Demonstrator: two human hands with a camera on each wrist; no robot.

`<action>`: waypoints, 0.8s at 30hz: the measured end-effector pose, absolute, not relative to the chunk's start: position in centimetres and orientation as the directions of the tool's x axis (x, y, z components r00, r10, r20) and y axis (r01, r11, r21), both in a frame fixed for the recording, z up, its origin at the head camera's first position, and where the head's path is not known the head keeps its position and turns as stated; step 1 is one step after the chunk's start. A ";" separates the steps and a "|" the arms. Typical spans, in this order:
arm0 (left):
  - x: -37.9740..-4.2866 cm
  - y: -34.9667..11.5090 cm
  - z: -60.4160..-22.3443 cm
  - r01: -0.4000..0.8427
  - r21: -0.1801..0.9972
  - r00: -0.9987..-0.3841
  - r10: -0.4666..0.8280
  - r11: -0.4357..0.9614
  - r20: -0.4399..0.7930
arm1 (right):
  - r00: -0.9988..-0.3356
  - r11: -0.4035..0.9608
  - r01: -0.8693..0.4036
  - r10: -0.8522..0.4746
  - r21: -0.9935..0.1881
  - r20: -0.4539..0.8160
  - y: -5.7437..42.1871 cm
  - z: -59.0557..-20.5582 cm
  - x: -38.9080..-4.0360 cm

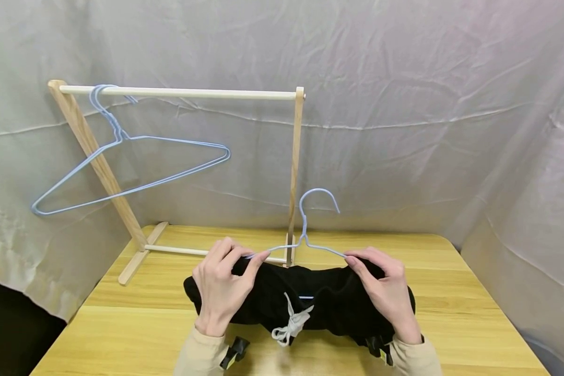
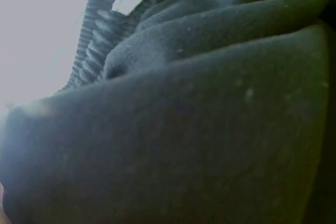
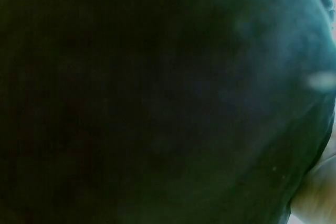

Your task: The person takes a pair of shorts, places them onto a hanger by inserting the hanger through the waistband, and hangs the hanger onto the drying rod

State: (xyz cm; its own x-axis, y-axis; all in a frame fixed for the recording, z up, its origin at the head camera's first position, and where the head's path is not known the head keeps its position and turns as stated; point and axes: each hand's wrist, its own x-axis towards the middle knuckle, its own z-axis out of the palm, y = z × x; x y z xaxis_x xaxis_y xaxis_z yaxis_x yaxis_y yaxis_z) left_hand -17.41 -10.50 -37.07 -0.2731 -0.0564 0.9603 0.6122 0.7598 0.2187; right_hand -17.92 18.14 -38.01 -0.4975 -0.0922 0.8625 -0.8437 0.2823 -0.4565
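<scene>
A blue wire hanger (image 1: 304,237) stands hook up in the head view, its shoulders running down into a black garment with a white drawstring (image 1: 329,308). The drawstring is tied in a bow (image 1: 293,326) at the front middle. My left hand (image 1: 223,284) pinches the hanger's left shoulder together with the cloth. On the other side my right hand (image 1: 383,284) pinches the right shoulder and cloth in the same way. A gathered waistband (image 2: 94,45) shows in the left wrist view. Dark cloth (image 3: 157,98) fills most of the right wrist view.
A wooden rack (image 1: 296,172) stands at the back left of the wooden table (image 1: 451,313). Blue wire hangers (image 1: 169,181) hang from the left part of its top rail (image 1: 207,94). Grey curtain (image 1: 404,130) surrounds the table at the back and sides.
</scene>
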 end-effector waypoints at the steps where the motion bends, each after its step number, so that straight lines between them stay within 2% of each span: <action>1: -17.4 -10.5 -37.1 0.610 0.218 -0.267 -0.061 0.762 0.962 | -0.499 0.287 -0.842 -0.088 -0.457 0.862 18.2 -38.0 -17.9; 16: -17.5 -10.6 -37.1 0.614 0.246 -0.285 -0.080 0.750 0.955 | -0.517 0.321 -0.820 -0.063 -0.473 0.854 18.5 -37.8 -18.0; 24: -17.4 -10.5 -37.1 0.602 0.248 -0.293 -0.080 0.759 0.953 | -0.525 0.404 -0.782 -0.019 -0.474 0.851 18.3 -37.8 -17.6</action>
